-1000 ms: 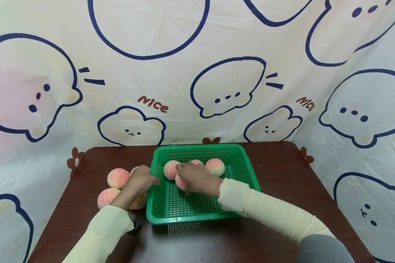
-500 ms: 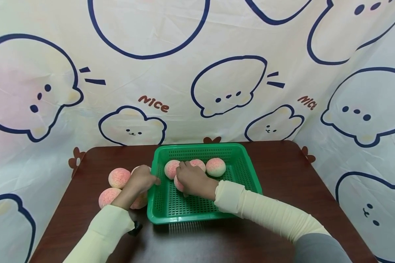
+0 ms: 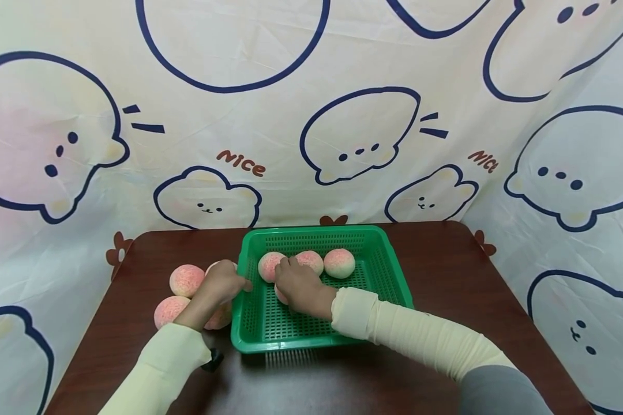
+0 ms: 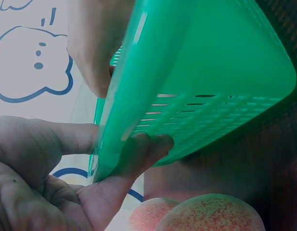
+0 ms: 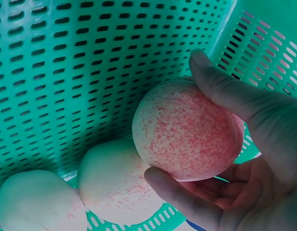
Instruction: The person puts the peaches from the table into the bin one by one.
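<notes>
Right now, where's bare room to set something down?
Bare: glossy brown table right of the rectangular green plastic basket and in front, between cream fabric sleeves. Crowded: left of the basket, with round pink-white peaches and the left hand; inside, around the right hand.

The head view is bright and fairly crisp, with a soft sheen on the worktop (image 3: 311, 386) nearer the camera than the left hand (image 3: 222, 286) and right hand (image 3: 300, 289). Both wrist views look dimmer and greyer: glare streaks the basket (image 4: 201, 67) along its rim above the left hand, and shadow darkens its wall beyond the right.
</notes>
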`<state>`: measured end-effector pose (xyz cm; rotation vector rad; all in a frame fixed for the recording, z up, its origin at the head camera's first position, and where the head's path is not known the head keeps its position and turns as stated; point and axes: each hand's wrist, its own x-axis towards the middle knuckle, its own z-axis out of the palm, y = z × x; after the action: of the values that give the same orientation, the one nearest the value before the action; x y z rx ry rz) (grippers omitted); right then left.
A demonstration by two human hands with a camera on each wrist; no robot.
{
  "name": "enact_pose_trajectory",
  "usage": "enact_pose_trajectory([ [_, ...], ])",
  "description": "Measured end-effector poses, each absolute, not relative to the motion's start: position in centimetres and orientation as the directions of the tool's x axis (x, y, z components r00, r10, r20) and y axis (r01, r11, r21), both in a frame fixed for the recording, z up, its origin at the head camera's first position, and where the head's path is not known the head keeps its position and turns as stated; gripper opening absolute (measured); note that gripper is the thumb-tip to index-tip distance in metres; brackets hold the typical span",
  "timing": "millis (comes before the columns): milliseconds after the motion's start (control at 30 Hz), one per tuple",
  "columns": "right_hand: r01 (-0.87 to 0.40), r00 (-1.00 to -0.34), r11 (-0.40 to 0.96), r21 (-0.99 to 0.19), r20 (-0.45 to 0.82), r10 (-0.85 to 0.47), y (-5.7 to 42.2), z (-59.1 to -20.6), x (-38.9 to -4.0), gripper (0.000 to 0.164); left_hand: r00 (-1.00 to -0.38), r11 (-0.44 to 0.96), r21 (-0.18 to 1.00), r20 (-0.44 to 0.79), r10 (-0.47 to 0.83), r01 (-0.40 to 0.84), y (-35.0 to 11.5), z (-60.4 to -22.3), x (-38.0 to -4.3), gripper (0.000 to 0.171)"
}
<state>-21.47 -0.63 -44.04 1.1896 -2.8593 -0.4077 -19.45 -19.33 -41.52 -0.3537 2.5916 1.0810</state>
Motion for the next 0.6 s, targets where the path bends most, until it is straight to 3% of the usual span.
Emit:
enact_pose_trajectory([
  [267,-0.698,-0.689,0.642,0.318,-0.054,-0.722,-0.76,-44.62,-21.02,0.042,-0.922,0.689,0.641,-0.374,-0.104,-0.338,-19.42,-41.60,-19.31,0.010],
  [600,-0.703,-0.675,0.616,0.356,-0.058,-0.736,-0.79,-44.91,-20.70,0.050,-0.923,0.691,0.639,-0.368,-0.110,-0.337,-19.45,-41.50,-19.30,0.013],
])
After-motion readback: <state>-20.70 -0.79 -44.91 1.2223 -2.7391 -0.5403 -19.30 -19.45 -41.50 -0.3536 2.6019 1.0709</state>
